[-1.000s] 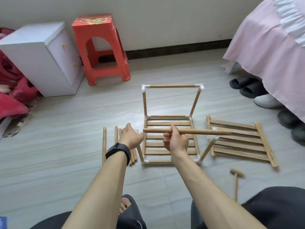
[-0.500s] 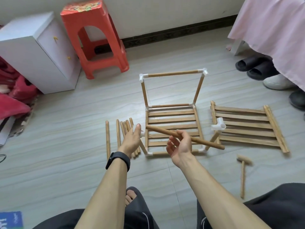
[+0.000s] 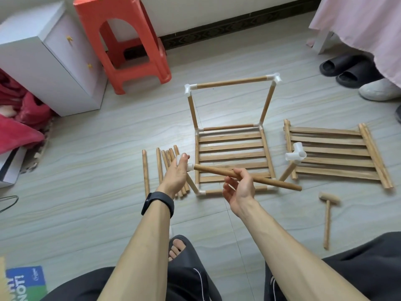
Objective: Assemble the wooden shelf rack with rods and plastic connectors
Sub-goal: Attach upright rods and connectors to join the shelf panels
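To your upper left, a red stool [image 3: 121, 40] stands beside a white cabinet [image 3: 50, 61]; to your upper right, black slippers [image 3: 347, 70] lie beside pink bedding [image 3: 358, 25].

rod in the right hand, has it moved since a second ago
Yes. The rod has tilted: its right end dropped toward the front right corner of the slatted frame.

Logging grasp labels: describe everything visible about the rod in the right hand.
The wooden rod is a plain round dowel, light brown and smooth, with no visible damage. It is held in the air, roughly level, slanting down toward the right. The right hand pinches it near mid-length. Its left end sits at the mouth of the white connector that the left hand grips. Whether it is seated inside cannot be told.
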The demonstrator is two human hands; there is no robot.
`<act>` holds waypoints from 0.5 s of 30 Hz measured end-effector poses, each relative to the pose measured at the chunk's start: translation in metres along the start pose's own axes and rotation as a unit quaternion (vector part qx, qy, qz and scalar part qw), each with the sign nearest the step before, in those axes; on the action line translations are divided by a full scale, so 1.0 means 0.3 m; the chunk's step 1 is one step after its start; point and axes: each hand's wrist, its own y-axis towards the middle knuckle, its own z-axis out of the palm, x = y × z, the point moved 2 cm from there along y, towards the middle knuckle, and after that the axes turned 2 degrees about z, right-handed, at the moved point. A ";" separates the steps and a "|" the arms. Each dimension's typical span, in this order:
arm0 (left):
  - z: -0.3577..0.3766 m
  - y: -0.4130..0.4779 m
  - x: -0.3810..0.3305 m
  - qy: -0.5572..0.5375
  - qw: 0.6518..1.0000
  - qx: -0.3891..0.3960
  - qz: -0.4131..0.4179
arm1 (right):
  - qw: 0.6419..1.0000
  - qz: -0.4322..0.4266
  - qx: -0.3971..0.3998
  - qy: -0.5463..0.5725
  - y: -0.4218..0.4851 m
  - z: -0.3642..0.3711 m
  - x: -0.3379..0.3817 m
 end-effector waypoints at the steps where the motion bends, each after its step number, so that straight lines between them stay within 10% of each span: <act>1: 0.000 0.003 -0.001 0.001 1.000 -0.001 0.001 | 1.000 -0.009 0.005 -0.007 -0.001 -0.001 0.004; 15: 0.000 0.006 -0.004 -0.001 1.000 -0.005 0.003 | 0.990 -0.125 0.043 -0.044 -0.045 0.046 0.059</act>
